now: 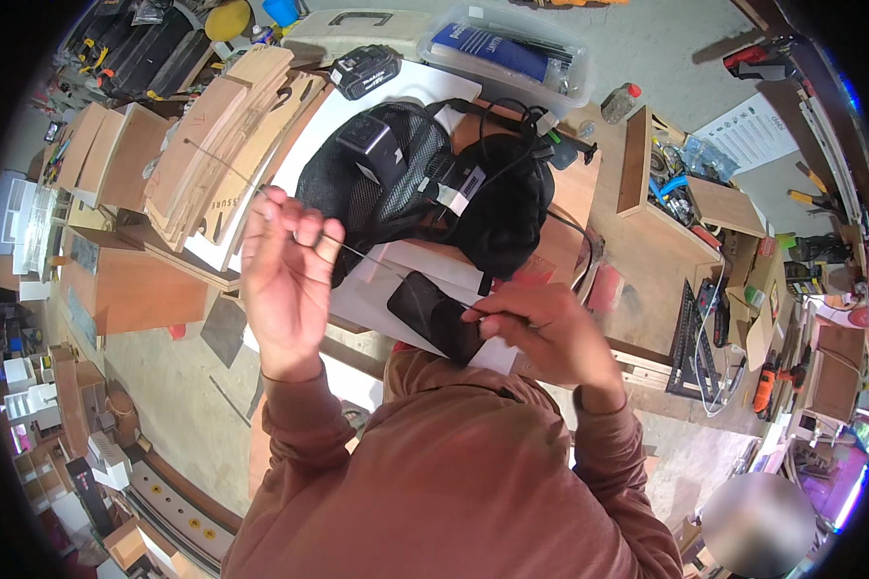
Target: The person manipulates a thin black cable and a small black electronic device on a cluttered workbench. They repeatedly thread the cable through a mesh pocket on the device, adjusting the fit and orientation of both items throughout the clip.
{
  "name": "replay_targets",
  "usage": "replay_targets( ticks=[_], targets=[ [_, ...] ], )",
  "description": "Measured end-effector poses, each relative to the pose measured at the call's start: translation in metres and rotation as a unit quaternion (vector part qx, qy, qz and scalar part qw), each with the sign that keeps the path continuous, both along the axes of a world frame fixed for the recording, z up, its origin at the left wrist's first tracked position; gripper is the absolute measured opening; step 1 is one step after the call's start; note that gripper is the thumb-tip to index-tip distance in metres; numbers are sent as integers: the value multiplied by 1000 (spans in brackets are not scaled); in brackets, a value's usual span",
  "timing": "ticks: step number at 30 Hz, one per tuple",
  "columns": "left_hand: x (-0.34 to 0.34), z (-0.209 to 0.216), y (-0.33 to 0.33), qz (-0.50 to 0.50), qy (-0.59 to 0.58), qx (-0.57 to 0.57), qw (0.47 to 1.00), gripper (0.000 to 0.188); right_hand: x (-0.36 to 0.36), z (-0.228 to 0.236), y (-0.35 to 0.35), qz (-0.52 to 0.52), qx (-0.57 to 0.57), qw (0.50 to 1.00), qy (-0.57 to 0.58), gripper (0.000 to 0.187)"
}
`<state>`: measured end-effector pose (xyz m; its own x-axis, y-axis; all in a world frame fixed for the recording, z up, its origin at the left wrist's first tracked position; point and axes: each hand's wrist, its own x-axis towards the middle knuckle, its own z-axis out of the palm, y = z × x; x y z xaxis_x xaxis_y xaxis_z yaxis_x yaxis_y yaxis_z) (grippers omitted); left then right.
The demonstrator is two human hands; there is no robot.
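A thin metal rod (pixel 224 166) with a small knob at its far left end slants down to the right across my front. My left hand (pixel 294 261) is raised, palm up, its fingertips pinching the rod along its length. Closed in a pinch, my right hand (pixel 550 333) is in line with the rod's lower end, which grows faint there. Below that end lies a flat black phone-like slab (pixel 434 314) on white sheet material, close to my right fingertips. Beyond my hands sits a black mesh bag (pixel 410 159) with a dark boxy device (pixel 372 145) on it.
Stacked wooden boards (pixel 217 145) stand left of the bag. At the back are a black battery pack (pixel 365 72) and a clear plastic bin (pixel 512 58). Cables (pixel 521 135) loop over the bag. To the right are a wooden tray of small parts (pixel 681 183) and a lidded jar (pixel 621 103).
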<state>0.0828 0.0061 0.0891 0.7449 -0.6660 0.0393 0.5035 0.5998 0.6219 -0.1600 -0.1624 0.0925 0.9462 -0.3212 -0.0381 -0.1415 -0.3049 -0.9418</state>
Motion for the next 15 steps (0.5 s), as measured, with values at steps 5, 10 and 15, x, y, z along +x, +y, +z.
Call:
replay_targets(
  ticks=[5, 10, 15],
  targets=[
    [18, -8, 5, 7, 28, -54, 998, 15, -21, 7, -42, -63, -97, 993, -35, 14],
    [21, -23, 2, -43, 49, -114, 991, 13, -28, 11, -61, -203, -56, 976, 54, 7],
    [22, -33, 0, -43, 76, -120, 989, 12, -37, -27, -89, -242, 12, 969, -43, 9]
  ],
)
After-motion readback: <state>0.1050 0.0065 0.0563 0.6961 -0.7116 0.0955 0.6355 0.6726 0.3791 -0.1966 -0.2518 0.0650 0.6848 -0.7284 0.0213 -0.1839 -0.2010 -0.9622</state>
